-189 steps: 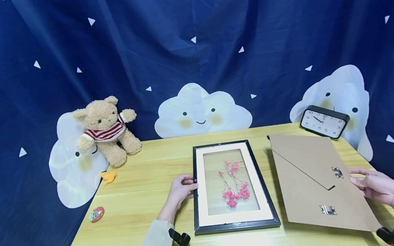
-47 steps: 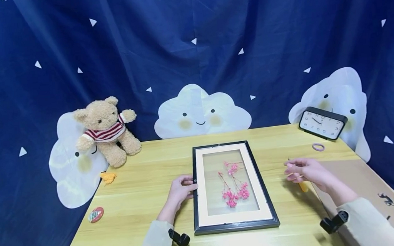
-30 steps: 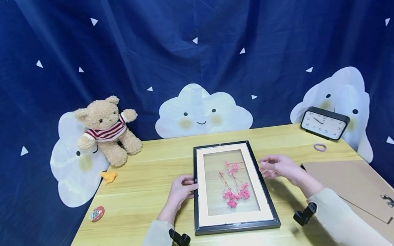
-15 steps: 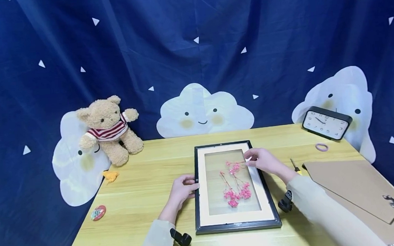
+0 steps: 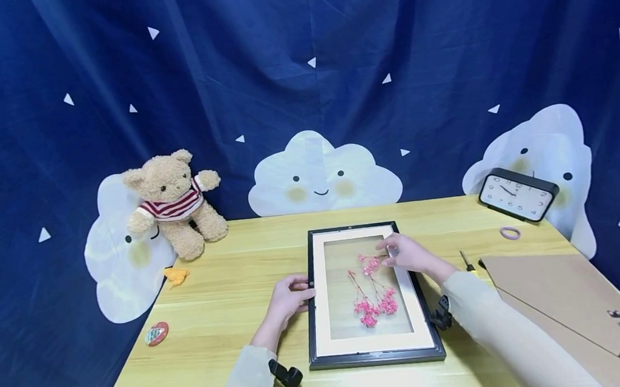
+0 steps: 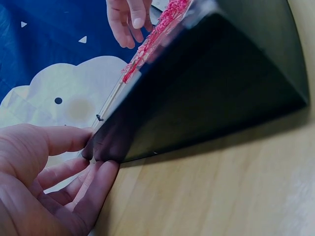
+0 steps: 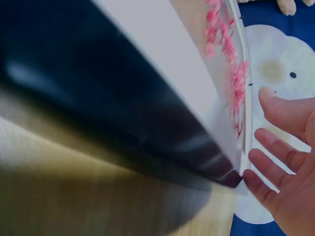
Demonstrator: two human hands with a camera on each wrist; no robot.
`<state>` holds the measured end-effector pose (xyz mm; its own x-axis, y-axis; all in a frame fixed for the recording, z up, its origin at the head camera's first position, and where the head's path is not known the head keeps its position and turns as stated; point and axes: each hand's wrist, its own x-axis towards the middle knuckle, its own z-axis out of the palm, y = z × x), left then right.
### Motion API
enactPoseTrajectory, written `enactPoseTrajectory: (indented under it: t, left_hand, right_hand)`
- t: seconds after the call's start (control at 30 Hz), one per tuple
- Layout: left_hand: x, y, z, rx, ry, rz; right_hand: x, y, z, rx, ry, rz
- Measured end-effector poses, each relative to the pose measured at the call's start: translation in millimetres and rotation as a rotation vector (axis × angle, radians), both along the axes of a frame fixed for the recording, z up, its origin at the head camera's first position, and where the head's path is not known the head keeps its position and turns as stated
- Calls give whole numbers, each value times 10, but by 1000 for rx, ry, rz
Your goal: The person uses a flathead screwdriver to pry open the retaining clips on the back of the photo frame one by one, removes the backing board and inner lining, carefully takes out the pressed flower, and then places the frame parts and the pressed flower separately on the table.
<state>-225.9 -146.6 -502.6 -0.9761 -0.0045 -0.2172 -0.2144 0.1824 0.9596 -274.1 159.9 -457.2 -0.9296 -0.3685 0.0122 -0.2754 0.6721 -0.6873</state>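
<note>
A black picture frame (image 5: 377,358) with a cream mat lies on the table, with pink dried flowers (image 5: 369,320) inside its opening. My left hand (image 5: 285,295) grips the frame's left edge; in the left wrist view the thumb (image 6: 69,139) is on the upper side and fingers are below. My right hand (image 5: 408,255) hovers over the frame's upper right side, beside the upper pink sprig (image 5: 372,267). Its fingers are parted and loosely bent in the right wrist view, and nothing shows between them. Whether a fingertip touches the sprig, I cannot tell.
A brown backing board (image 5: 558,295) with metal fittings lies on the right. Near it are a yellow-handled screwdriver (image 5: 465,260), a purple ring (image 5: 510,233) and a clock (image 5: 518,195). At left sit a teddy bear (image 5: 173,192), a small orange item (image 5: 175,276) and a badge (image 5: 157,334).
Earlier my right hand held the backing board, which now lies on the table at right. That hand has moved left, over the frame's flowers. My left hand has stayed on the frame.
</note>
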Motion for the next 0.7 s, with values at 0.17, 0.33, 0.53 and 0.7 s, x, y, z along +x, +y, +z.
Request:
enactPoseTrajectory:
  t: [0.17,0.33,0.53,0.7]
  left_hand:
    - [2,-8,19,13,4,-9]
    - [2,-2,19,17,4,-9]
    - [4,4,22,14,-2,-6]
    - [0,10,21,11,-10,1]
  right_hand:
    - [-54,28,-81,-16,11,12]
    - [-77,73,-155,7,32,38]
    - [-88,69,-193,28,40,31]
    - [-110,51,-220,46,67,21]
